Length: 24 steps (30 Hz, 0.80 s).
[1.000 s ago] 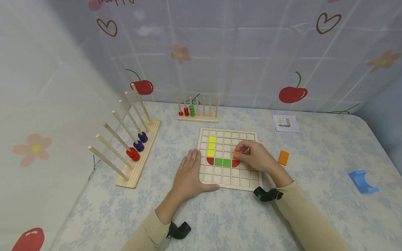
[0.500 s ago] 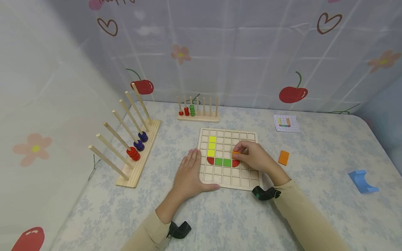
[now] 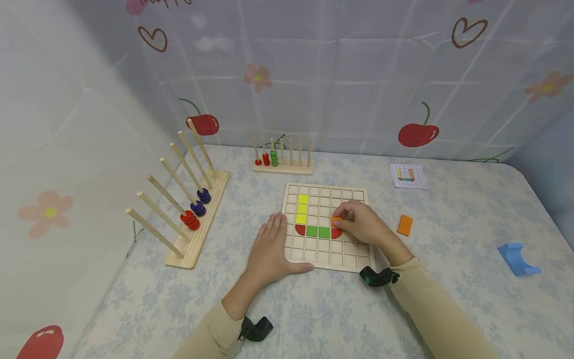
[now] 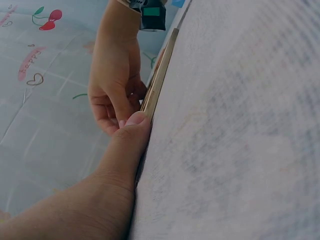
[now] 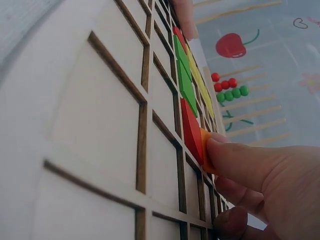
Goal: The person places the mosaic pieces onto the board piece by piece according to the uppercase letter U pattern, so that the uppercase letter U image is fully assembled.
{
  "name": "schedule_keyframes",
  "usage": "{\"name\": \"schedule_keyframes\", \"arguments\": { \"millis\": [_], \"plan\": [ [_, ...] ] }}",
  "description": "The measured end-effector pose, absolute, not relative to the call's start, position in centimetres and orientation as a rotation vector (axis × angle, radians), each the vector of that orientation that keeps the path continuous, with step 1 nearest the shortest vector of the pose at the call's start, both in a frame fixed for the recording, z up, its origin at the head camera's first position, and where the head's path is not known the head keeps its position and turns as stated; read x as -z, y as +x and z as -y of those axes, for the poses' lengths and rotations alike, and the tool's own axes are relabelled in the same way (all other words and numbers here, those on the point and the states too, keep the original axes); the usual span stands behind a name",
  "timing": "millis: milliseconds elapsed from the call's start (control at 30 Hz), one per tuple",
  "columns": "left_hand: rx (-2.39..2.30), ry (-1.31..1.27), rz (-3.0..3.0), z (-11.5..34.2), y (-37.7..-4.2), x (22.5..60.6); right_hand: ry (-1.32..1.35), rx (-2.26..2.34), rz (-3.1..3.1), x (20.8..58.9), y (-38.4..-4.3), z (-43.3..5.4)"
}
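Observation:
A square wooden grid board lies on the table. Set in its cells are a column of yellow tiles, two green tiles and a red rounded tile at each end of the green pair. My right hand pinches an orange tile between thumb and fingers, in the cell just above the right red tile. Flat beside the board's left edge rests my left hand, fingers straight, its thumb along the near edge.
Loose orange tiles lie right of the board. Behind them is a pattern card; farther right, a blue curved block. Wooden peg racks with beads stand at left and at the back, near the curtain.
My right hand has shifted very slightly left with the orange tile and keeps its pinch. The left hand has stayed in place.

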<state>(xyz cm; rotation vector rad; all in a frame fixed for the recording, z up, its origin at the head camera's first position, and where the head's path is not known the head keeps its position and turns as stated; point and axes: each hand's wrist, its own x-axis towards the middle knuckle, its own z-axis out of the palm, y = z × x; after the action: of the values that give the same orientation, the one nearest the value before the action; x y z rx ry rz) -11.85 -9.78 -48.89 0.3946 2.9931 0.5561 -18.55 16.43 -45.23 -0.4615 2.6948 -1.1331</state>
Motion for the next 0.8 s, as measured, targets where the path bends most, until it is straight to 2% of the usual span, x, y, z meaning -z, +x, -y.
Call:
{"name": "schedule_keyframes", "arguments": {
  "millis": [500, 800],
  "plan": [
    [-0.551, 0.390, -2.981, 9.8, -11.8, 48.7, -0.478, 1.089, -2.728, 45.0, -17.8, -16.5],
    [-0.547, 0.387, -2.981, 9.7, -11.8, 48.7, -0.463, 1.089, -2.812, 44.5, -17.0, -19.2]
  ]
}}
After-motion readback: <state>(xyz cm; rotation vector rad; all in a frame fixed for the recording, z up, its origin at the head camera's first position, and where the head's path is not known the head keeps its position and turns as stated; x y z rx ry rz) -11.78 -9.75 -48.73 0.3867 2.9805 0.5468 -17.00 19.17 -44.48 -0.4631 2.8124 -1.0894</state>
